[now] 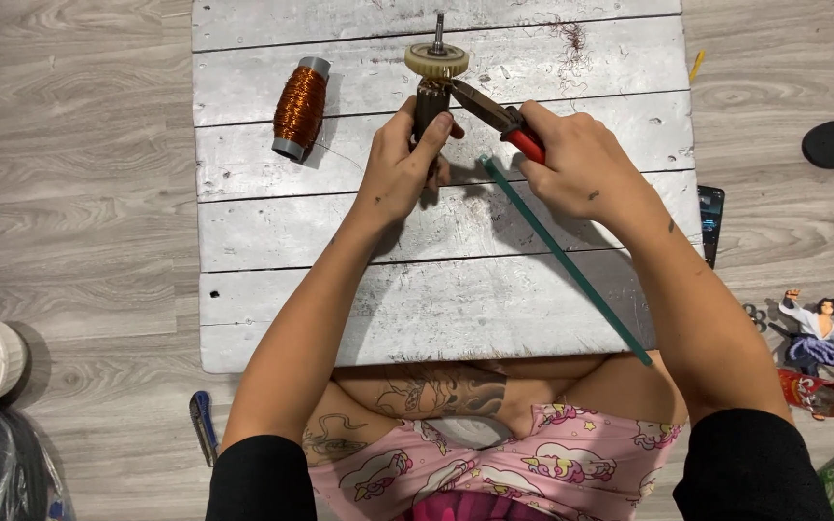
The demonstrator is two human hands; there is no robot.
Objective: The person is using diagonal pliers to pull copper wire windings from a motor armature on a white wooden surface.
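Both grips are clenched: the left hand (400,164) holds a small motor core (430,104) upright on the tabletop (340,289), and the right hand (571,159) holds red-handled pliers (494,114), the tips at the core just under its pale gear (436,60). Copper wire still sits at that spot, so this work looks unfinished. A spool of copper wire (299,108) lies to the left, apart.

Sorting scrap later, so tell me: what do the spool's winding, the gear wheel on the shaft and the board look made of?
Spool: shiny orange wire, likely copper, on a grey core. Gear wheel: matte cream, probably plastic. Board: wooden planks by their seams, coated in scuffed silver paint.
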